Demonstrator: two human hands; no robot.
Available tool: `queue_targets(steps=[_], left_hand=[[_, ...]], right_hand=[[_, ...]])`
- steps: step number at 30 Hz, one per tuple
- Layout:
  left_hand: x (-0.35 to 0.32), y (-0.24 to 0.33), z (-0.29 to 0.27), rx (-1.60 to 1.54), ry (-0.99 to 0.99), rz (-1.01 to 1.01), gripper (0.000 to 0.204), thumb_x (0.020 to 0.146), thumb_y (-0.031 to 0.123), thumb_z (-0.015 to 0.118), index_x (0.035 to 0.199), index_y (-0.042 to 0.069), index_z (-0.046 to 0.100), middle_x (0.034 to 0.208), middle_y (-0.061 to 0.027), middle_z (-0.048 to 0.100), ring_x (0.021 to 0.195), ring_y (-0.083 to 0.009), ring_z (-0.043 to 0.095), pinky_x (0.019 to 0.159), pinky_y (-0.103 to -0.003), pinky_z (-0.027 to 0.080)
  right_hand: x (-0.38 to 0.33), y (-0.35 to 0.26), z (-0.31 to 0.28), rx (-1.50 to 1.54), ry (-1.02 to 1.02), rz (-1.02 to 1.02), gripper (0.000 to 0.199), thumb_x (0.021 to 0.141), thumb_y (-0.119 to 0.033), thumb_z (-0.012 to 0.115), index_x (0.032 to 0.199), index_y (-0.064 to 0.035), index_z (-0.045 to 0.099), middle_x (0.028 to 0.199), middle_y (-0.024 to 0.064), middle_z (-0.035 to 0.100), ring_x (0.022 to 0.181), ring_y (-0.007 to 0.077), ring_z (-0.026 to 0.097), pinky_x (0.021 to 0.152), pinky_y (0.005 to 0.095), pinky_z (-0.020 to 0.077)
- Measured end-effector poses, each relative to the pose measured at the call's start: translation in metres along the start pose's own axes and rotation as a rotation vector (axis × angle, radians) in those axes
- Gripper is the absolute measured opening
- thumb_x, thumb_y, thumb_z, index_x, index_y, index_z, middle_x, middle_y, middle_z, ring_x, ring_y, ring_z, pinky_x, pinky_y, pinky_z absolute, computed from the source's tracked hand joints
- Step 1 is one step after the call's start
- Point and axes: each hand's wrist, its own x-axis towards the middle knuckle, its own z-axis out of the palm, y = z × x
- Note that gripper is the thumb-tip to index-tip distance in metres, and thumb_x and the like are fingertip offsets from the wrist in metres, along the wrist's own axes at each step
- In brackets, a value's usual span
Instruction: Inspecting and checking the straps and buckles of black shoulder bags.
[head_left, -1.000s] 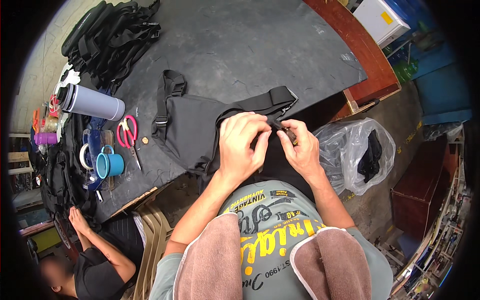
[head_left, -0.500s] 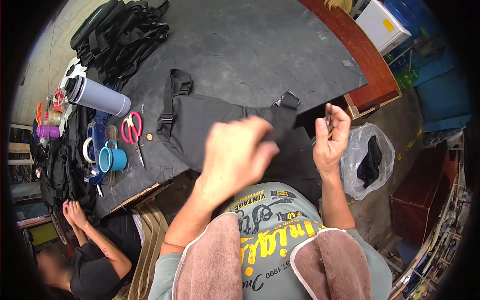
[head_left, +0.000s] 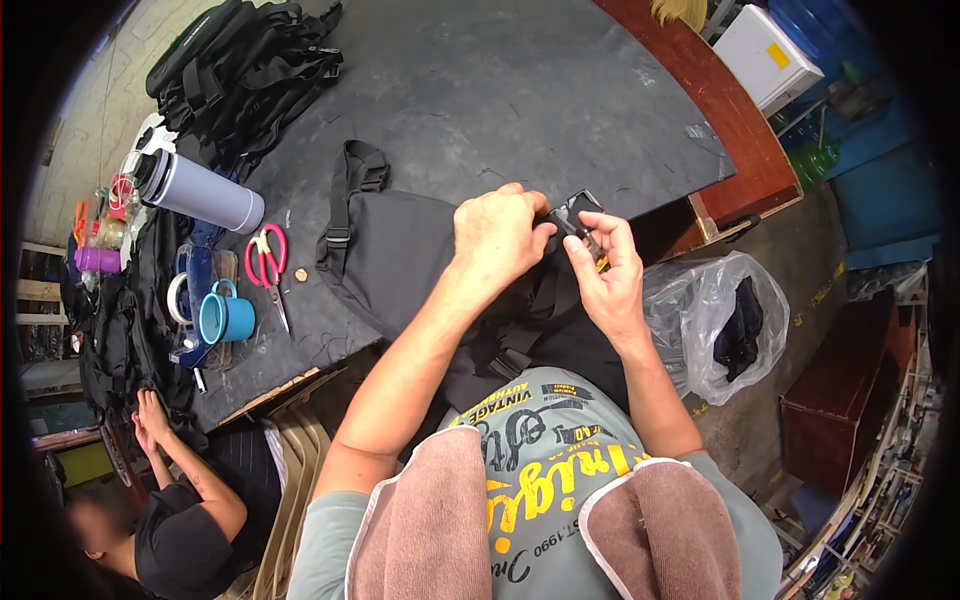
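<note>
A black fabric bag (head_left: 395, 235) with straps and plastic buckles lies across the near edge of the table and down toward my lap. My left hand (head_left: 498, 235) is closed on its upper right part, thumb and fingers pinching the cloth beside a black buckle (head_left: 573, 206). Close to that buckle, my right hand (head_left: 612, 280) is curled around a small dark tool (head_left: 597, 245) with a bit of yellow on it. The fingers cover most of the tool, so its exact kind is unclear. Another strap with a buckle (head_left: 372, 178) stands at the bag's far left corner.
Left on the dark table (head_left: 480, 90) are red-handled scissors (head_left: 268, 270), a blue mug (head_left: 228, 316), a lavender bottle (head_left: 210, 192) and a heap of black straps (head_left: 240, 80). A clear plastic bag (head_left: 735, 320) stands at right. Another person (head_left: 185, 515) sits lower left.
My right hand has moved left and inward with the small tool, up to the buckle. The left hand has shifted slightly up and right and taken hold of the bag.
</note>
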Motion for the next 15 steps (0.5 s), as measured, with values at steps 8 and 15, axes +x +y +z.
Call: queue_targets(steps=[8,15], left_hand=[[-0.006,-0.02,0.01,-0.344,0.115,-0.123,0.02,0.11,0.023,0.08,0.112,0.003,0.081,0.105,-0.017,0.083,0.097,-0.0399,0.081,0.085,-0.05,0.062],[-0.008,-0.022,0.005,-0.417,0.07,-0.137,0.021,0.113,0.024,0.077,0.115,0.003,0.08,0.106,-0.0169,0.083,0.096,-0.0372,0.081,0.086,-0.048,0.061]], right_hand=[[0.0,0.007,0.0,-0.237,-0.011,-0.059,0.026,0.1,-0.012,0.093,0.12,-0.0013,0.08,0.092,0.0103,0.082,0.073,0.0149,0.074,0.07,0.0332,0.0592],[0.012,-0.003,0.011,-0.325,-0.002,-0.145,0.021,0.098,-0.014,0.093,0.111,-0.0044,0.081,0.094,0.0116,0.087,0.072,0.0256,0.083,0.065,0.0371,0.0617]])
